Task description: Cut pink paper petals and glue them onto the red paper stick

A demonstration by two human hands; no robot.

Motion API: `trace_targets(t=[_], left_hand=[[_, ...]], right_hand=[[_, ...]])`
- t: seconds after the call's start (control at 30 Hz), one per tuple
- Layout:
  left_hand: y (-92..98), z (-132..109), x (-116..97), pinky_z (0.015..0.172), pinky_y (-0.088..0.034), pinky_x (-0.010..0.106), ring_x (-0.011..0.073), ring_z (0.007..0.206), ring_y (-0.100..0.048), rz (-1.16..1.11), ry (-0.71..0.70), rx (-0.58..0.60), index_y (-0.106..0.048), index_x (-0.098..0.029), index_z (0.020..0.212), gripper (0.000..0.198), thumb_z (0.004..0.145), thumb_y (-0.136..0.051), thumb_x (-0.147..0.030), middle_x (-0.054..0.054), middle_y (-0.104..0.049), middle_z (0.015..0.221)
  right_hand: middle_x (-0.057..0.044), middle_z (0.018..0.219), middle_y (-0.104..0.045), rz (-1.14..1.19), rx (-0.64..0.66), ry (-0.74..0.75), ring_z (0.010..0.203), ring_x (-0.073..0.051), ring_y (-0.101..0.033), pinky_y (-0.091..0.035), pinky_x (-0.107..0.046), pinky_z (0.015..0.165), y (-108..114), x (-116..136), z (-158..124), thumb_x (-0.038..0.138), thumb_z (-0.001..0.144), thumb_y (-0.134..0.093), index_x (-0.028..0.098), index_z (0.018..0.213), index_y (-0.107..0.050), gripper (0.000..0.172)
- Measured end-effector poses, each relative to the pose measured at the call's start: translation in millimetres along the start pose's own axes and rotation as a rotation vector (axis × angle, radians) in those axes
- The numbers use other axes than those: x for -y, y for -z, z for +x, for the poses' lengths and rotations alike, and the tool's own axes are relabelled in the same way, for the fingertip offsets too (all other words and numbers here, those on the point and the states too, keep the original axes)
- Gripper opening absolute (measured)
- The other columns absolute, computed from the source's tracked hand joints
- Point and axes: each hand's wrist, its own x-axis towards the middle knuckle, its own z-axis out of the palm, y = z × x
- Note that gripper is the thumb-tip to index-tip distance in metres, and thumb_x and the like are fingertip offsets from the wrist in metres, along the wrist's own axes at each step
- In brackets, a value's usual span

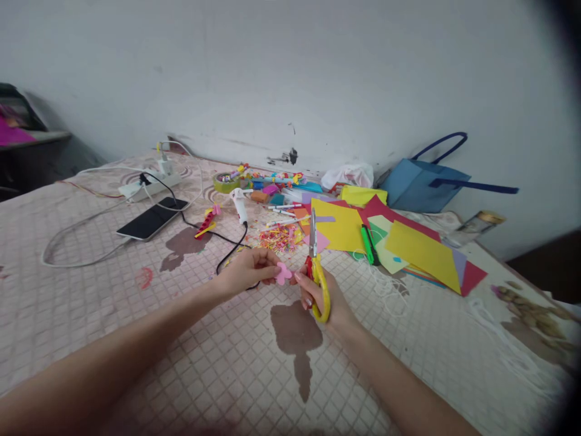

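Between the fingertips of my left hand (254,270) is a small pink cutout (284,274) with rounded lobes, like a flower or butterfly. My right hand (329,297) is closed around the yellow and red handles of a pair of scissors (313,239), whose blades point up and away from me. Its fingertips come close to the cutout's right edge; whether they touch it I cannot tell. Just beyond my hands lies a heap of colourful paper scraps (279,238).
A white glue gun (239,206) with a black cord lies behind my left hand. Farther left are a phone (153,219) and a power strip (149,186). Coloured sheets (340,225), a green marker (367,244), white string (385,284) and a blue bag (411,184) are on the right.
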Motion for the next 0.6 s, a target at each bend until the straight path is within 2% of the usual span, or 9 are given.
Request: trace_targets(t=[0.17, 0.27, 0.33, 0.47, 0.5, 0.6], left_hand=[[0.7, 0, -2, 0.051, -0.042, 0.020, 0.0084, 0.054, -0.054, 0.086, -0.069, -0.018, -0.052, -0.013, 0.086, 0.024, 0.073, -0.065, -0.029, 0.001, -0.063, 0.064], [8.4, 3, -3, 0.053, -0.043, 0.021, 0.0097, 0.055, -0.056, 0.167, -0.136, -0.055, -0.047, -0.015, 0.083, 0.021, 0.074, -0.062, -0.028, 0.000, -0.062, 0.064], [22.5, 6, -4, 0.054, -0.043, 0.022, 0.0108, 0.058, -0.057, 0.290, -0.193, -0.136, -0.046, -0.016, 0.082, 0.018, 0.074, -0.060, -0.025, 0.000, -0.060, 0.065], [66.6, 12, -8, 0.057, -0.041, 0.023, 0.0115, 0.061, -0.054, 0.735, -0.292, -0.373, -0.054, -0.015, 0.076, 0.005, 0.075, -0.054, -0.020, 0.001, -0.059, 0.067], [77.3, 13, -9, 0.057, -0.041, 0.023, 0.0118, 0.061, -0.054, 0.799, -0.281, -0.397, -0.055, -0.015, 0.075, 0.005, 0.074, -0.053, -0.020, 0.002, -0.059, 0.067], [100.7, 13, -9, 0.058, -0.041, 0.023, 0.0124, 0.061, -0.054, 0.894, -0.227, -0.345, -0.057, -0.014, 0.078, 0.009, 0.074, -0.050, -0.019, 0.002, -0.059, 0.068]], right_hand=[[0.005, 0.065, -0.058, 0.001, -0.013, -0.010, 0.036, -0.002, -0.033, -0.034, -0.017, 0.035, 2, 0, 0, 0.038, 0.069, -0.069, 0.019, 0.075, -0.046, 0.030], [0.004, 0.069, -0.061, -0.017, 0.000, -0.011, 0.035, -0.002, -0.033, -0.034, -0.017, 0.035, 3, 0, 0, 0.037, 0.070, -0.068, 0.019, 0.076, -0.046, 0.029], [0.004, 0.066, -0.060, -0.033, 0.007, 0.000, 0.035, -0.002, -0.034, -0.034, -0.017, 0.035, 4, 1, 0, 0.037, 0.070, -0.068, 0.019, 0.075, -0.046, 0.029], [0.007, 0.053, -0.052, -0.079, -0.011, 0.027, 0.034, -0.004, -0.035, -0.034, -0.017, 0.033, 5, 0, 3, 0.038, 0.068, -0.069, 0.020, 0.072, -0.045, 0.030], [0.007, 0.053, -0.053, -0.090, -0.015, 0.031, 0.033, -0.004, -0.035, -0.033, -0.017, 0.032, 5, -1, 3, 0.039, 0.068, -0.069, 0.020, 0.072, -0.046, 0.031], [0.005, 0.059, -0.058, -0.105, -0.003, 0.037, 0.032, -0.003, -0.035, -0.033, -0.017, 0.031, 6, -2, 4, 0.040, 0.069, -0.069, 0.019, 0.072, -0.047, 0.030]])
